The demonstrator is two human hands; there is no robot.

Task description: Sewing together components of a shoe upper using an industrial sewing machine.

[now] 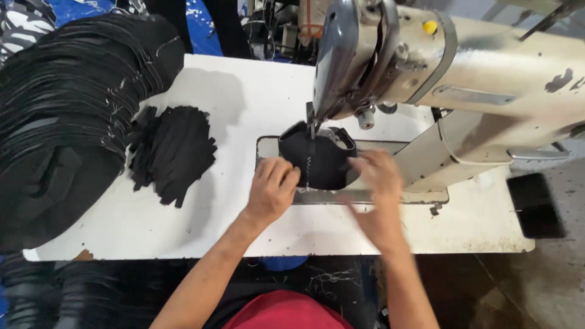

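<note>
A black fabric piece (320,158) lies under the needle of a cream industrial sewing machine (475,67), on its metal bed plate (365,196). My left hand (272,186) presses on the near left edge of the fabric, fingers curled over it. My right hand (378,183) holds the right edge of the same piece, slightly blurred. A pale line of stitching runs down the middle of the fabric.
A large stack of black cut pieces (67,103) fills the left side of the white table (183,225). A smaller pile of black strips (173,149) lies beside it. The machine arm overhangs the right half. A dark pedal or mat (535,204) sits on the floor at right.
</note>
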